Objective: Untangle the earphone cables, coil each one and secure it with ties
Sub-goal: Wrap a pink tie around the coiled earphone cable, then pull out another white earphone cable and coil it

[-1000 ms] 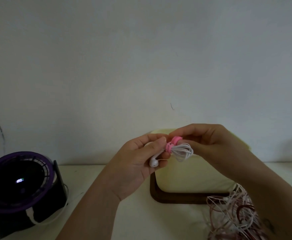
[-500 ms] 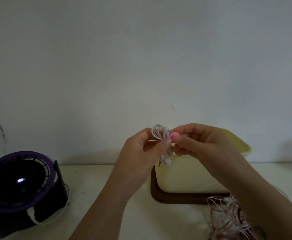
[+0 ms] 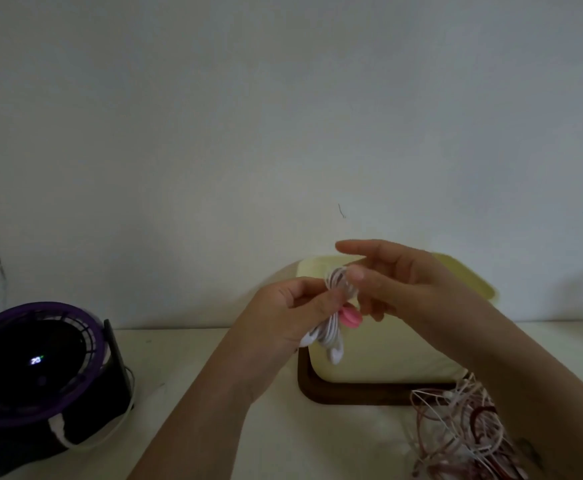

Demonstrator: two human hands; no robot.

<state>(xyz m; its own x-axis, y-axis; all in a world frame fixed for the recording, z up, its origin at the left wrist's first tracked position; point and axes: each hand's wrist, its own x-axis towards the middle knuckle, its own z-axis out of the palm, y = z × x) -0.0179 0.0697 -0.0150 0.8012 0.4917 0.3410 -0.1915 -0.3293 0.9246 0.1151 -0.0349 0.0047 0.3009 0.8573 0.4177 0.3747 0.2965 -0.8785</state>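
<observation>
My left hand (image 3: 293, 313), just right of the frame's centre, grips the coiled earphone cable (image 3: 335, 327) between thumb and curled fingers. The coil stands upright with its loops at the top and the earbuds (image 3: 335, 355) hanging below. My right hand (image 3: 397, 282) is loose: the forefinger points out straight, the thumb rests against the top loops, and nothing is pinched.

Half a second ago those right fingertips were squeezing the pink tie (image 3: 350, 318). Now they have let go, and the tie sits in plain sight around the middle of the coil. I take that to mean the tie is fastened and this cable is finished and ready to put down.

Count: one tied cable, one pink tie on it, and two earbuds, as far as I can make out.

Behind my hands stands one pale yellow box (image 3: 387, 362) on one dark brown tray (image 3: 331, 393). At the lower right lies one heap of tangled cables (image 3: 456, 427), pinkish and white, and I cannot count how many are in it. At the lower left is one purple-rimmed fan (image 3: 37, 362).
</observation>
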